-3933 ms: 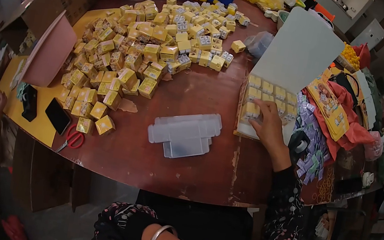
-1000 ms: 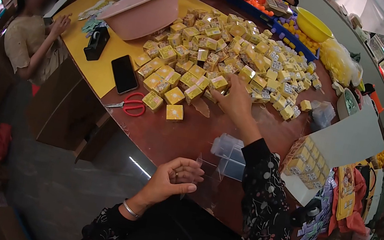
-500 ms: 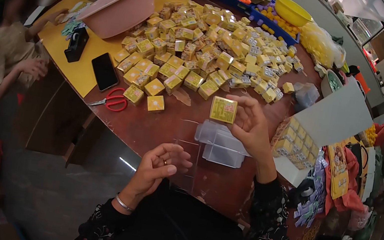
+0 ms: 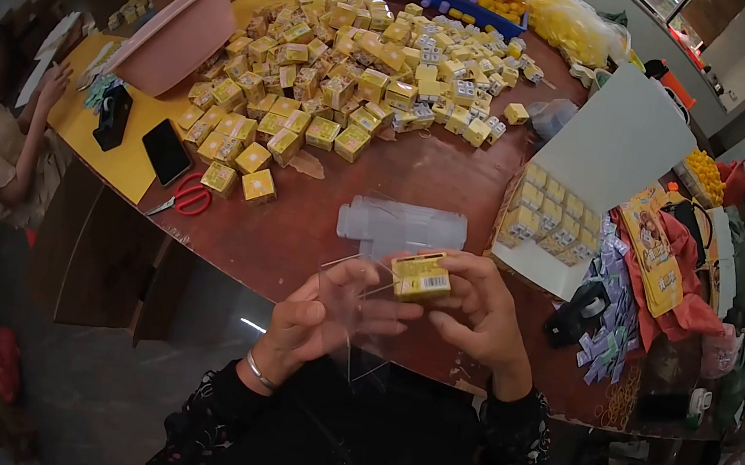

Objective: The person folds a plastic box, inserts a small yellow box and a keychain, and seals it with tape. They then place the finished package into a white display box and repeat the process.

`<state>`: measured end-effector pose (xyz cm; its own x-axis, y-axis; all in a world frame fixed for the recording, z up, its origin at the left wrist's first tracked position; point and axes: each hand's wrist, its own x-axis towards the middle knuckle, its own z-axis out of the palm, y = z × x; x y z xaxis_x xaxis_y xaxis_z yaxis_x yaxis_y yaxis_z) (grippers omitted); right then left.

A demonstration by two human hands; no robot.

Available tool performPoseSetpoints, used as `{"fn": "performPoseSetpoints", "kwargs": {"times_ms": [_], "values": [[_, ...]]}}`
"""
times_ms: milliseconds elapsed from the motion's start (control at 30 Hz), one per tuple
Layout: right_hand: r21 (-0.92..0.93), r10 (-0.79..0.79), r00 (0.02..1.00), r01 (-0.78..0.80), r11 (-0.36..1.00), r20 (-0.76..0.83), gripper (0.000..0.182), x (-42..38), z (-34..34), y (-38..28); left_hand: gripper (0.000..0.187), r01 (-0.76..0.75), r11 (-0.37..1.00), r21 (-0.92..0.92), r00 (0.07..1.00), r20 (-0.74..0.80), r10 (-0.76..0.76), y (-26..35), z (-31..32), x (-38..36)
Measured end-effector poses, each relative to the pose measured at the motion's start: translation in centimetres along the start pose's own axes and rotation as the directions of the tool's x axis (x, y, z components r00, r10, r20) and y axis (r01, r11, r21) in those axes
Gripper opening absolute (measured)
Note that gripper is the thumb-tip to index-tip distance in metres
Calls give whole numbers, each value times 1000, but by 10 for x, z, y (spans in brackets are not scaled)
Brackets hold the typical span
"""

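Observation:
My right hand [image 4: 489, 316] pinches a small yellow box [image 4: 422, 278], with a barcode on the side facing me. My left hand [image 4: 309, 318] holds a clear, thin plastic sleeve [image 4: 358, 304], its straight edges catching the light. The box is at the sleeve's right side and overlaps it in this view. Just beyond both hands, frosted clear plastic trays [image 4: 403, 225] lie on the red table [image 4: 309, 256]. A big heap of similar yellow boxes [image 4: 361, 63] spreads farther back.
Left of the heap are a pink basin [image 4: 174, 37], a black phone [image 4: 167, 152], red-handled scissors [image 4: 191, 197] and a tape dispenser [image 4: 113, 118]. On the right stands an open white carton [image 4: 591, 161] with rows of yellow boxes. A person [image 4: 5, 132] sits at far left.
My right hand has brought the yellow box down and closer to my left hand, turning it to another side. My left hand has moved slightly right with the clear sleeve. The view has shifted.

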<state>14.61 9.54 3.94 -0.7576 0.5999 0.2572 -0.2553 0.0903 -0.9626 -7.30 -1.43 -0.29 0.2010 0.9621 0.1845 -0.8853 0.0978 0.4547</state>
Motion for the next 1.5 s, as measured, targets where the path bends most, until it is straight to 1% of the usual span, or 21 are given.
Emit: {"fn": "performPoseSetpoints", "kwargs": {"times_ms": [33,100,133,200,233,333,400,433,500,633,700,767,800,900,1000,1100,1200,1300,1400,1467,1500], "values": [[89,23,998,-18,996,-56,55,0,4,-3,67,-6,1000,-6,1000,10,6,-2,3,1],[268,83,983,-37,963,-162,60,1,11,-6,70,-19,996,90,1000,-5,19,-3,12,2],[267,105,975,-51,962,-195,63,-1,12,1,71,-24,990,137,1000,-10,25,-5,14,3],[268,150,953,-78,960,-262,68,-7,16,18,71,-83,966,244,995,-25,92,-13,17,4],[267,160,940,-78,961,-300,64,-10,22,21,70,-113,949,295,991,-30,127,-16,17,5],[217,103,914,-17,976,-393,58,-9,28,20,68,-149,928,341,989,48,141,-15,19,9],[117,13,871,51,992,-491,55,-6,18,12,65,-154,891,427,988,38,153,-13,17,9],[25,-16,847,34,999,-532,58,-7,8,-2,64,-158,870,467,986,33,162,-12,15,8],[-101,-166,826,132,986,-538,59,-9,-10,-21,62,-75,844,531,993,-42,114,-11,8,4],[-200,-227,888,157,967,-400,71,-12,0,-55,60,55,776,628,988,-149,50,-12,12,3],[-454,-302,905,143,879,-298,66,-12,1,-57,60,32,776,630,987,-140,73,-15,12,4],[-657,-337,925,144,740,-178,62,-11,1,-59,60,23,767,641,987,-136,84,-17,13,5],[-628,-336,911,119,769,-238,58,-12,5,-55,60,26,759,650,987,-137,83,-17,13,5],[-794,-313,944,113,598,-101,58,-10,2,-61,60,48,769,638,985,-160,71,-15,14,3],[-879,-264,964,146,454,24,51,-3,9,-74,59,39,769,638,985,-154,78,-20,11,2],[-903,-179,981,140,406,72,52,-1,8,-79,59,44,777,628,986,-155,70,-25,13,2],[-896,-125,975,217,387,182,50,0,2,-77,59,58,774,630,989,-141,41,-25,16,1],[-854,2,998,58,518,70,42,4,3,-79,59,54,784,618,990,-138,40,-28,16,1],[-752,96,995,-76,655,-17,37,7,1,-68,60,59,809,585,988,-151,38,-28,17,2],[-747,106,994,-90,658,-26,38,6,2,-61,61,47,822,568,985,-163,57,-28,18,3],[-766,53,999,-33,642,1,39,5,1,-55,62,33,824,565,983,-169,77,-30,18,3]]}}
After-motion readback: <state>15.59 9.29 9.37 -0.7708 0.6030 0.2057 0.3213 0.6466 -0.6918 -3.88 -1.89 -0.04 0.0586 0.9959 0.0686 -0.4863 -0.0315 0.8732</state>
